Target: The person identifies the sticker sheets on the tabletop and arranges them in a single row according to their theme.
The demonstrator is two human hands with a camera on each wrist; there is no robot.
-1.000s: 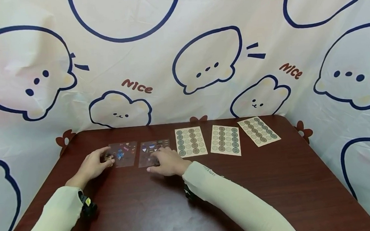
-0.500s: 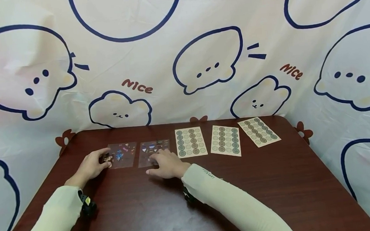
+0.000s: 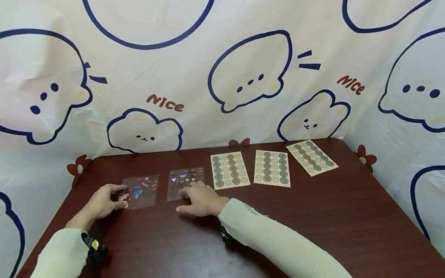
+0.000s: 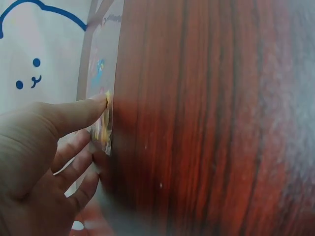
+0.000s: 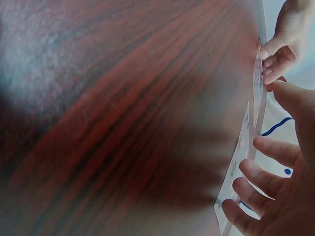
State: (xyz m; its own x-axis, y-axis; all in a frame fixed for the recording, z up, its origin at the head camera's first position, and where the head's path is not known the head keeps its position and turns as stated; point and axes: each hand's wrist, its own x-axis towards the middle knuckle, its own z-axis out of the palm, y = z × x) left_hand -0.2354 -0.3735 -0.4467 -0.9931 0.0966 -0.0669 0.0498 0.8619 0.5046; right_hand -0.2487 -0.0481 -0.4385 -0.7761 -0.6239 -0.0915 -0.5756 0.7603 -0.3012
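Observation:
My left hand (image 3: 101, 203) holds the left edge of a clear sticker sheet (image 3: 144, 199) printed with small blue, pink and yellow designs. In the left wrist view its thumb (image 4: 81, 115) presses the sheet's edge (image 4: 107, 39), with the fingers curled on the far side. Flat on the table to the right lies a second clear sticker sheet (image 3: 174, 189) with small dark and pale shapes. My right hand (image 3: 203, 200) rests over its lower right part, fingers spread and loosely bent, hiding some of it. The right wrist view shows these fingers (image 5: 263, 177) gripping nothing.
Three cream sheets with rows of round stickers lie at the back: one left (image 3: 230, 170), one middle (image 3: 270, 169) and one tilted at right (image 3: 312, 158). A brown wooden table (image 3: 169, 256) carries everything. Behind it hangs a cartoon-printed cloth (image 3: 193, 71).
The left hand has moved left and slightly nearer, drawing the first clear sheet along and turning it a little. A wider gap now separates the two clear sheets. The right hand has barely moved.

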